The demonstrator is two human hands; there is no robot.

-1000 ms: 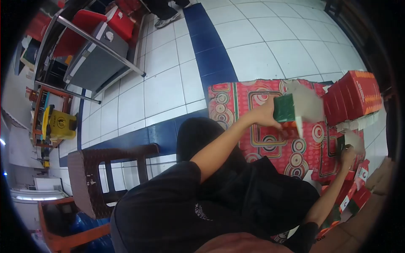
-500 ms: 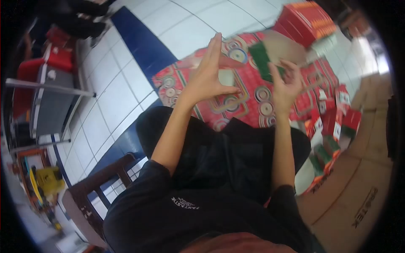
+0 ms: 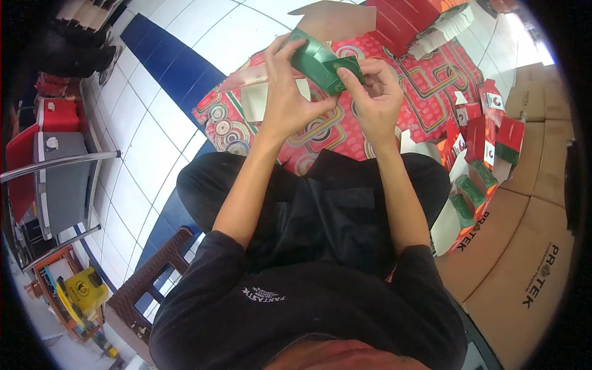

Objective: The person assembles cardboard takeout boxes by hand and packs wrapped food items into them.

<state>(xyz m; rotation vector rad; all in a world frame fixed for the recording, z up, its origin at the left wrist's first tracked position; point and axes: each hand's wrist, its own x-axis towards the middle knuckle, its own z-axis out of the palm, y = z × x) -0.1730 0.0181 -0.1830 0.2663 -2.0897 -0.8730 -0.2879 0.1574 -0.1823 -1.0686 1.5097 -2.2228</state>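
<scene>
A small green box (image 3: pixel 313 66) is held up in front of me over the red patterned mat (image 3: pixel 431 98). My left hand (image 3: pixel 285 98) grips it from the left, fingers on its upper end and thumb near its lower end. My right hand (image 3: pixel 375 98) pinches a darker green piece (image 3: pixel 342 69) at the box's right end, thumb in front and fingers behind. Whether that piece is a flap of the box or a separate card, I cannot tell. Below the left hand's fingers lies a pale flat piece (image 3: pixel 253 102) on the mat.
Red boxes (image 3: pixel 401 24) stand at the back right, beside an open cardboard flap (image 3: pixel 339 21). Red boxes (image 3: pixel 478 139) and green packets (image 3: pixel 472 191) lie by my right knee. Brown cartons (image 3: pixel 512 246) line the right. A brown slatted stool (image 3: pixel 145 283) stands at lower left.
My right hand has brought the green box left and up to my left hand. The left hand, earlier spread and apart from it, now closes on the box. The view has shifted slightly.
</scene>
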